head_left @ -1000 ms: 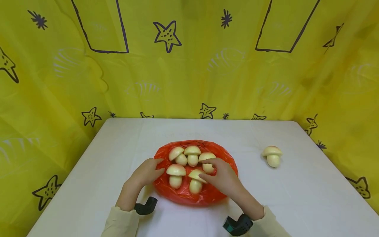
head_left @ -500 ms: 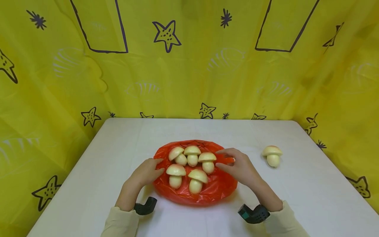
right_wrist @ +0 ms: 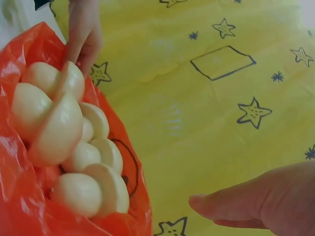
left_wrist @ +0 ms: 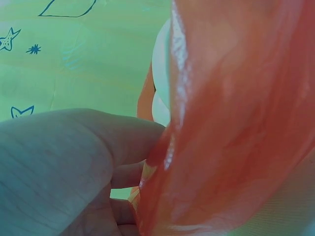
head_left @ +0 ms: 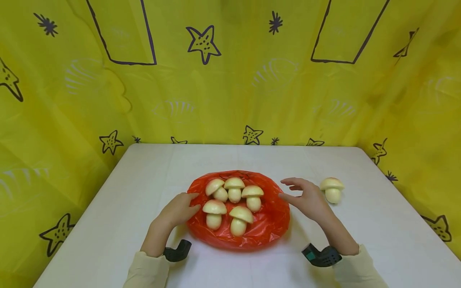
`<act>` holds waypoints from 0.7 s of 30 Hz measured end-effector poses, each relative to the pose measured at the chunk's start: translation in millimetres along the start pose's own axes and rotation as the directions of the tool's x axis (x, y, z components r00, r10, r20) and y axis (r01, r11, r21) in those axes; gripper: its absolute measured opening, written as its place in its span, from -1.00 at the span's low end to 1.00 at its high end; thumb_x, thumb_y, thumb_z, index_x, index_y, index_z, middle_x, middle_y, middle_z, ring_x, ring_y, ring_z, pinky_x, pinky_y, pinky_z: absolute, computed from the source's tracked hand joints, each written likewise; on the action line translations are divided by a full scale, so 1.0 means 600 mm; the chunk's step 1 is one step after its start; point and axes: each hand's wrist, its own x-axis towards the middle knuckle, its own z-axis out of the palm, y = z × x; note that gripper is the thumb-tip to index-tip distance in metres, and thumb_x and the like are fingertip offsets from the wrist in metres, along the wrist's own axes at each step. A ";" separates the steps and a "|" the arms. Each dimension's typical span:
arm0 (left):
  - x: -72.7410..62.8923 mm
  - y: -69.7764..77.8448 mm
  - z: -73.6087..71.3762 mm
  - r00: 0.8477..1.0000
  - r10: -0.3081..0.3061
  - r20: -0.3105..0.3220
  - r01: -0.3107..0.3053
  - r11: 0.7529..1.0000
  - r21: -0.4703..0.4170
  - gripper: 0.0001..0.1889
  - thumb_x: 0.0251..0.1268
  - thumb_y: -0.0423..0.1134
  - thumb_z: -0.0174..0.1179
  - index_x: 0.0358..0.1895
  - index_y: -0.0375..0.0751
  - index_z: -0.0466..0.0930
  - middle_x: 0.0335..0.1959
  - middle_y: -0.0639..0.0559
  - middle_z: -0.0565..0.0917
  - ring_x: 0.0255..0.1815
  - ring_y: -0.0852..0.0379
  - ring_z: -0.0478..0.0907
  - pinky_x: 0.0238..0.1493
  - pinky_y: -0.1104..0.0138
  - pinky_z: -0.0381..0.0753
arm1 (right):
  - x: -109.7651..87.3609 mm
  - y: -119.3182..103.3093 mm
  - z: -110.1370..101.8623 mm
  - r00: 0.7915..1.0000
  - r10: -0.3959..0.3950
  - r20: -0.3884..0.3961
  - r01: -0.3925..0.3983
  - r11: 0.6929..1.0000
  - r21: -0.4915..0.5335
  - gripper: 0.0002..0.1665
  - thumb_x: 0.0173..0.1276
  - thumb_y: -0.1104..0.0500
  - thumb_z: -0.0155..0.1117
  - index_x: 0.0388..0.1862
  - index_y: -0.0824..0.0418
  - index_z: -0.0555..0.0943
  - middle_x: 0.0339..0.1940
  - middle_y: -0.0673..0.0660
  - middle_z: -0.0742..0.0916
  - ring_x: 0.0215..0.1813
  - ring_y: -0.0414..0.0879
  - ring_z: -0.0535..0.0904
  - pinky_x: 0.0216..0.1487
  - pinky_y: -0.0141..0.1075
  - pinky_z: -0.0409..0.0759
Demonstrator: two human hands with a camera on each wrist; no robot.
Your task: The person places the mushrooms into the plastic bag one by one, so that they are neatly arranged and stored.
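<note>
A red plastic bag [head_left: 271,230] lies with its mouth spread wide on the table. Inside it sit several cream toy mushrooms [head_left: 239,225] with rounded, faintly pink-tinged caps. My left hand [head_left: 177,210] pinches the bag's left rim; the left wrist view has the thumb on one side of the red film [left_wrist: 216,123] and fingers at its edge. To the right of the bag my right hand [head_left: 307,200] hovers, holding nothing, thumb and fingers apart. Just beyond that hand, a single toy mushroom [head_left: 333,191] stands on the table, its cap partly close behind the knuckles.
The white table [head_left: 108,240] has rounded far corners. Yellow cloth [head_left: 230,92] with drawn stars and shells hangs behind it and along both sides. A black wrist camera [head_left: 321,256] is strapped on the right arm, another camera [head_left: 177,251] on the left.
My right hand has moved out from over the mushrooms in the bag and rightward past its rim, toward the lone mushroom. The left hand stays at the bag's left rim.
</note>
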 end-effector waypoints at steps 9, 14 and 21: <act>0.001 -0.002 0.001 1.000 0.001 0.003 -0.001 1.000 -0.002 -0.60 0.22 -0.27 0.10 0.08 -0.43 0.49 -0.05 -0.20 0.58 -0.04 -0.12 0.48 0.03 0.02 0.44 | 0.000 0.021 -0.028 1.000 0.007 -0.030 -0.008 0.999 -0.042 -0.49 0.16 0.12 0.34 0.07 0.33 0.53 -0.01 0.33 0.60 0.01 0.27 0.49 -0.28 -0.09 0.61; 0.002 -0.003 0.001 1.000 0.000 0.003 0.000 1.000 -0.002 -0.60 0.22 -0.27 0.10 0.09 -0.42 0.49 -0.05 -0.19 0.58 -0.04 -0.12 0.48 0.02 0.02 0.44 | 0.000 0.028 -0.044 0.998 0.046 -0.037 -0.047 0.998 -0.039 -0.44 0.18 0.04 0.33 0.09 0.32 0.51 0.04 0.35 0.57 0.04 0.29 0.47 -0.25 -0.06 0.61; 0.001 -0.002 0.000 1.000 -0.006 0.005 0.006 1.000 -0.003 -0.60 0.22 -0.26 0.10 0.09 -0.42 0.49 -0.05 -0.20 0.58 -0.03 -0.13 0.48 0.03 0.02 0.44 | -0.002 0.037 -0.071 0.989 0.137 -0.054 -0.139 0.990 -0.040 -0.35 0.21 -0.06 0.27 0.17 0.31 0.45 0.12 0.35 0.51 0.11 0.28 0.40 -0.14 0.02 0.56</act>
